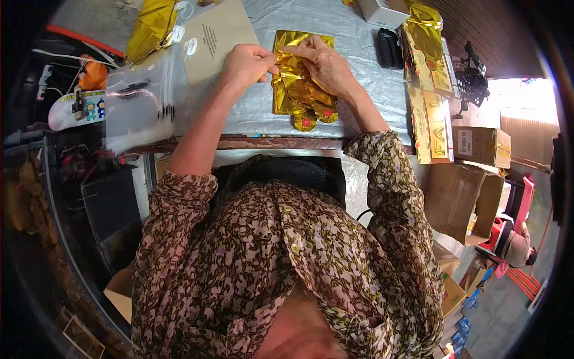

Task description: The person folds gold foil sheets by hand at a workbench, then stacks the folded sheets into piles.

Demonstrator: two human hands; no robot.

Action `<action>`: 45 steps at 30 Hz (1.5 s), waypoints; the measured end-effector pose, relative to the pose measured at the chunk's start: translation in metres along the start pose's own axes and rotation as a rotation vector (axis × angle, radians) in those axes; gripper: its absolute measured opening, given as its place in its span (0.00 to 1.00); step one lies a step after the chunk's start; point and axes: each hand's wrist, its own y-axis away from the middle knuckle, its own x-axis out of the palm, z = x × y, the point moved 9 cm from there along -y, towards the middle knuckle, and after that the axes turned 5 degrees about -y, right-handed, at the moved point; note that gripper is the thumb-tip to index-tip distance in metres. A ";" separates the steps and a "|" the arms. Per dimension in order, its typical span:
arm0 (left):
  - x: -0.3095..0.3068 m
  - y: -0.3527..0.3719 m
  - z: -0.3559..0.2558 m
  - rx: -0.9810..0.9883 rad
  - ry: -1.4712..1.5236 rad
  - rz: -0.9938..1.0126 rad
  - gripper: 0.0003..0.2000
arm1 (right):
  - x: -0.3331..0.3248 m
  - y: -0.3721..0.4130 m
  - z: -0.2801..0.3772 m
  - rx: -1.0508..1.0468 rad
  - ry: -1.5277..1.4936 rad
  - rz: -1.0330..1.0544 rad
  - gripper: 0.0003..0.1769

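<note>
A shiny gold foil piece lies on the silver-covered table, with crumpled foil layered over it. Two round gold tags with red centres, one a gold disc, stick out at its near edge. My left hand is at the foil's left side, thumb and fingers pinched together; what sits between them is too small to make out. My right hand reaches over the foil from the right, thumb and forefinger closed on gold foil near its upper left. The two sets of fingertips almost meet.
On the left are a beige printed sheet, clear plastic bags and more gold foil. A black object, a white box and gold printed packaging stand right. Cardboard boxes and another person are beyond.
</note>
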 end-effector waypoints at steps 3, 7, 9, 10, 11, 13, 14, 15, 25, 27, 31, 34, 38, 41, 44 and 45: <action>-0.003 -0.002 -0.005 0.070 -0.045 -0.029 0.11 | 0.000 -0.001 0.000 0.008 -0.003 -0.005 0.25; -0.006 0.002 -0.016 0.058 -0.382 -0.126 0.11 | 0.002 0.000 0.004 -0.018 0.055 0.026 0.24; -0.006 0.006 -0.021 0.077 -0.489 -0.191 0.11 | 0.003 0.000 0.003 -0.019 0.046 0.027 0.23; -0.004 0.010 -0.027 0.153 -0.517 -0.225 0.11 | 0.002 0.000 0.003 -0.029 0.038 0.023 0.23; -0.003 0.014 -0.033 0.229 -0.545 -0.259 0.12 | 0.002 0.000 0.003 -0.038 0.030 0.018 0.22; -0.002 0.025 -0.040 0.289 -0.559 -0.287 0.11 | 0.001 0.000 0.004 -0.028 0.035 0.016 0.22; -0.002 0.032 -0.045 0.346 -0.572 -0.318 0.11 | 0.001 0.000 0.005 -0.021 0.038 0.016 0.22; -0.001 0.034 -0.043 0.346 -0.572 -0.316 0.11 | 0.000 0.000 0.005 -0.020 0.038 0.017 0.22; 0.015 0.066 -0.058 0.671 -0.744 -0.412 0.07 | 0.003 -0.002 0.003 0.007 0.060 0.021 0.22; 0.011 0.061 -0.055 0.635 -0.688 -0.410 0.08 | 0.001 -0.003 0.006 0.013 0.074 0.017 0.21; 0.010 0.058 -0.052 0.659 -0.652 -0.387 0.07 | 0.004 -0.007 0.008 0.064 0.131 0.053 0.27; 0.012 0.061 -0.052 0.680 -0.662 -0.359 0.07 | 0.008 -0.011 0.002 0.075 0.164 0.076 0.26; 0.014 0.063 -0.052 0.699 -0.735 -0.314 0.08 | 0.010 -0.014 -0.002 0.136 0.150 0.072 0.24; 0.012 0.064 -0.052 0.752 -0.735 -0.281 0.09 | 0.008 -0.015 0.003 0.128 0.206 0.075 0.25; 0.013 0.065 -0.053 0.757 -0.761 -0.236 0.09 | 0.009 -0.014 -0.003 0.185 0.233 0.067 0.28; 0.012 0.064 -0.051 0.753 -0.758 -0.239 0.09 | 0.009 -0.013 -0.004 0.182 0.235 0.072 0.28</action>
